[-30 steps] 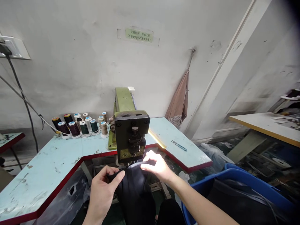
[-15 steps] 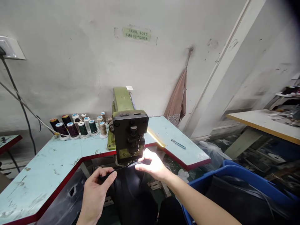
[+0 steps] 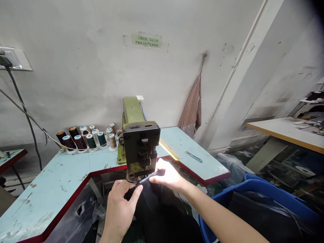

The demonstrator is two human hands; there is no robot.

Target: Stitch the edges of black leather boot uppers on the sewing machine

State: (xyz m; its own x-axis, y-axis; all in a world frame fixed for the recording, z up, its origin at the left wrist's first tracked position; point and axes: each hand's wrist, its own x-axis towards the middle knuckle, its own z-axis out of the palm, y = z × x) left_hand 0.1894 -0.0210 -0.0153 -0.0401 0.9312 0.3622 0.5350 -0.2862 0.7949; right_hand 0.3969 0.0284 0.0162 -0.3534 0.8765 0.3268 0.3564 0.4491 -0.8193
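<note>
A green sewing machine [image 3: 141,145] with a dark front plate stands in the notch of the table. Black material [image 3: 162,212], smooth and slightly shiny, hangs down from just under its needle area. My left hand [image 3: 123,202] pinches the material's upper edge between thumb and fingers, left of the needle. On the other side, my right hand [image 3: 165,175] grips the same edge, brightly lit by the machine's lamp. The edge between my hands runs slantwise, rising to the right. The needle tip and the exact stitching spot are hidden behind the machine head.
Several thread cones [image 3: 91,141] stand on the pale blue table [image 3: 58,182] at the left. Thread snips [image 3: 193,156] lie right of the machine, near a glowing strip [image 3: 169,150]. A blue bin [image 3: 275,184] with black pieces sits at lower right. A brown cloth [image 3: 191,108] hangs on the wall.
My left hand has moved right, closer to the needle and my right hand. The black material has shifted right and its edge now slants. My right hand keeps its grip.
</note>
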